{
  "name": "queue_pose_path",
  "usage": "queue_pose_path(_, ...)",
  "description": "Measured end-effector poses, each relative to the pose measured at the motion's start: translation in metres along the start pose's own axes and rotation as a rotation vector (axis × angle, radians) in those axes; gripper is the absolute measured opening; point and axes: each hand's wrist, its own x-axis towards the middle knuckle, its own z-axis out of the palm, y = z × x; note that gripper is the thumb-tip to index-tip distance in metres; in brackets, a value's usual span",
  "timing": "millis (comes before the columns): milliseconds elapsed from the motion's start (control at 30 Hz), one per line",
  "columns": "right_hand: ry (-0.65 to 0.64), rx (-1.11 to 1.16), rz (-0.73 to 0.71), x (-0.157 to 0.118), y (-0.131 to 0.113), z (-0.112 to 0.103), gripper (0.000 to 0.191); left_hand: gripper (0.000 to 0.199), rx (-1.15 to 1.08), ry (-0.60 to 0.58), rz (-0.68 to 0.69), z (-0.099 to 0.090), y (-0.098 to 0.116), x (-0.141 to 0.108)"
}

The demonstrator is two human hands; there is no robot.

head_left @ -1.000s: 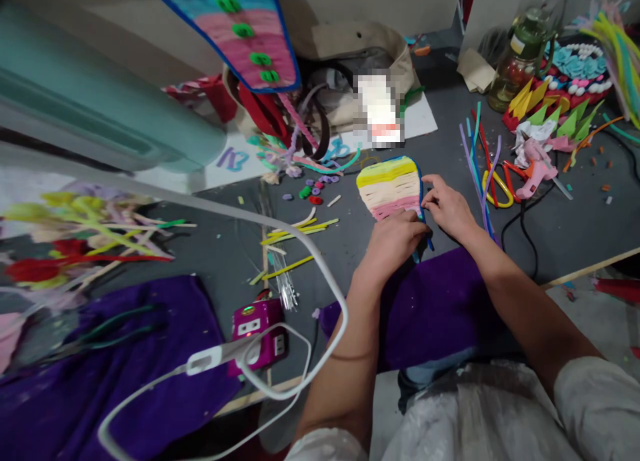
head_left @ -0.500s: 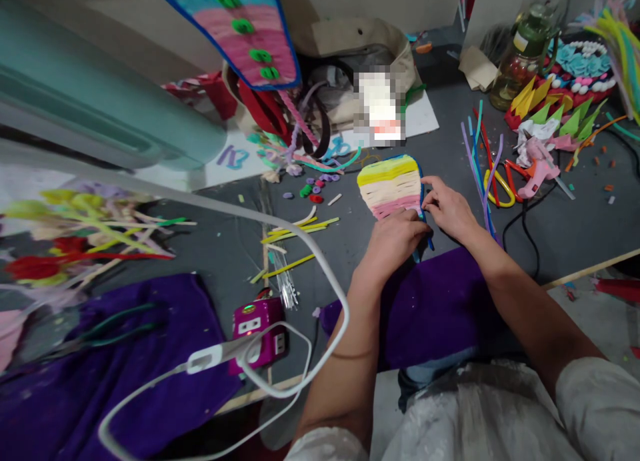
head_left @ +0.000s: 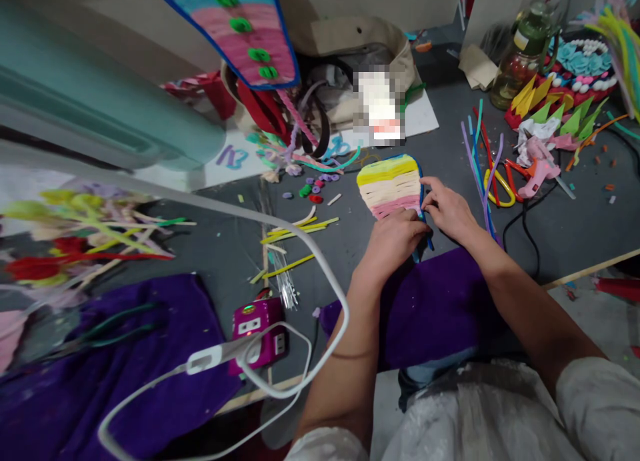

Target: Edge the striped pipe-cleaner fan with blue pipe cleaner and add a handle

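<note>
A striped panel of pipe cleaners (head_left: 393, 181), with yellow, cream and pink rows, lies flat on the dark table. A blue pipe cleaner (head_left: 421, 171) edges its top and right side. Over the panel's lower end bends my left hand (head_left: 397, 236), its fingers closed at the bottom right corner and partly hiding it. My right hand (head_left: 447, 208) is at the right side, thumb and forefinger closed in on the blue edging. Short blue ends stick out below my left hand. Purple cloth (head_left: 433, 301) covers the table edge under my wrists.
Right of my hands lie loose pipe cleaners (head_left: 483, 161), yellow-and-red scissors (head_left: 499, 188) and a pink glue gun (head_left: 539, 164). A white cable (head_left: 320, 261) loops across my left side near a magenta power strip (head_left: 257, 331). Pliers (head_left: 115, 328) rest on purple cloth. A green-topped jug (head_left: 525, 54) stands behind.
Almost nothing differs. My right hand has shifted very slightly left along the blue edging, while my left hand and the panel keep their places.
</note>
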Motion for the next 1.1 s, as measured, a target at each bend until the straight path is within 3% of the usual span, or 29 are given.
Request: queue_pose_path(1100, -0.012, -0.026, -0.048, 0.0069, 0.0035, 0.0002, 0.067, 0.027, -0.055, 0.035, 0.032, 0.0013, -0.0095, 0.0017)
